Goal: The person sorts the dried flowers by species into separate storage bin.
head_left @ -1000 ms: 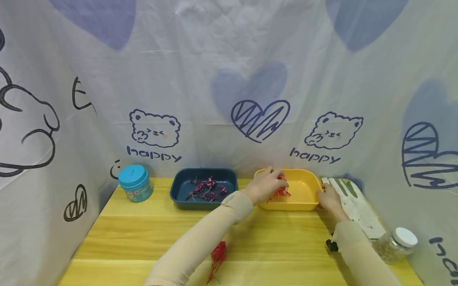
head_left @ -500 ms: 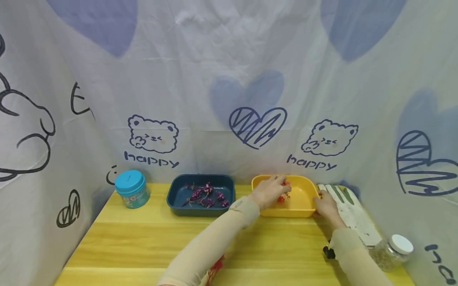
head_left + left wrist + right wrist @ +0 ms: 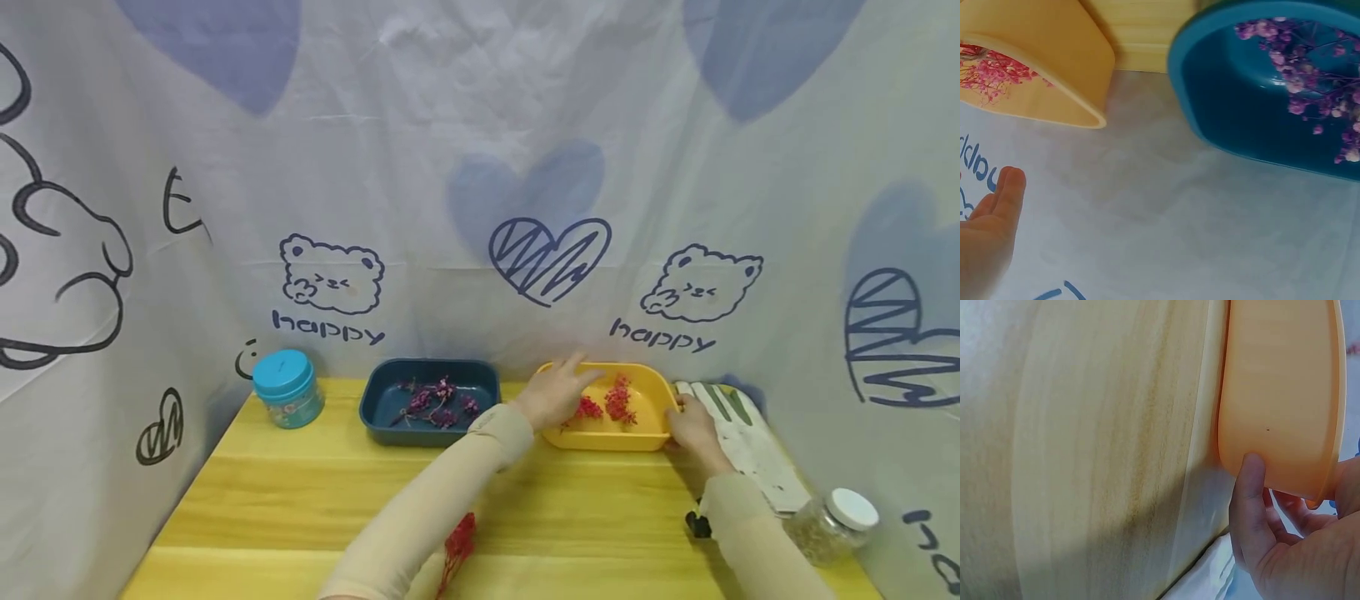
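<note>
In the head view my left hand hovers over the left side of a yellow tray, fingers extended and holding nothing. Two bunches of red dried flowers lie inside that tray. The left wrist view shows the same hand with straight fingers, apart from the tray. My right hand grips the tray's right end. Up close in the right wrist view, its fingers are against the tray's end wall and its thumb is at the rim.
A dark blue tray with purple dried flowers stands to the left. Beyond it is a blue-lidded jar. A red sprig lies near the front. At the right are a white patterned cloth, a white-lidded jar and a small black object.
My left hand has drawn back leftward from the red flowers and its fingers have spread, uncovering both bunches in the yellow tray. The right hand keeps hold of the tray's end.
</note>
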`<state>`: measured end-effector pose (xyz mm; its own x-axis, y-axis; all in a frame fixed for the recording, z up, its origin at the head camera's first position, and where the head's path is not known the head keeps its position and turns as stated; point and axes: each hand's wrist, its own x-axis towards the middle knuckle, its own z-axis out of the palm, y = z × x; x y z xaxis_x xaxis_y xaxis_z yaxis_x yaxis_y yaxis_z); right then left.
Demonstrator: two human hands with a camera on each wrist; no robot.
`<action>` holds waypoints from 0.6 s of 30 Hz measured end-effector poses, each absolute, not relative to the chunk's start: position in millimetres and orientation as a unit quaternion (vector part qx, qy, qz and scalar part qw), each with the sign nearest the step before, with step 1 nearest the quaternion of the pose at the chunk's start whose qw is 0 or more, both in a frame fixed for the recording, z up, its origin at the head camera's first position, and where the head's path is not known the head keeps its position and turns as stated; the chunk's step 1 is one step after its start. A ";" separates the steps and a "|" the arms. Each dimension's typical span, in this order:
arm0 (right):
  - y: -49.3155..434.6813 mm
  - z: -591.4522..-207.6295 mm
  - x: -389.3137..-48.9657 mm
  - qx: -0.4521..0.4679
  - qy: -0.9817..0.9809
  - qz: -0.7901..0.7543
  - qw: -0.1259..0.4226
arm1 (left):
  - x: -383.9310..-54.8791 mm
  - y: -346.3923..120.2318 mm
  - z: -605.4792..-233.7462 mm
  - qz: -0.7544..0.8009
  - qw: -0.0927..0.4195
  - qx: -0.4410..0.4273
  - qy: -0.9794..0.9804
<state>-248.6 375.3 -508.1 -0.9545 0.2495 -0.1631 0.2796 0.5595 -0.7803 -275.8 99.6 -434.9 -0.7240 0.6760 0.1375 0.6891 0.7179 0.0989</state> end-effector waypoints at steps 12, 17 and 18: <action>377.5 -508.6 -249.0 0.154 0.887 -0.434 0.023 | -258.1 60.7 -432.0 -0.048 0.029 -0.347 -0.936; 377.2 -507.7 -249.1 0.155 0.886 -0.435 0.030 | -245.8 38.6 -431.7 -0.065 0.021 -0.332 -0.941; 377.5 -507.8 -249.2 0.157 0.886 -0.435 0.034 | -243.0 34.8 -431.9 -0.069 0.018 -0.330 -0.941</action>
<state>-249.2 377.5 -507.8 -0.9485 0.2490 -0.1959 0.3073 0.5725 -0.7602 -243.0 34.8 -431.9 -0.7822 0.6180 0.0790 0.6230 0.7732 0.1184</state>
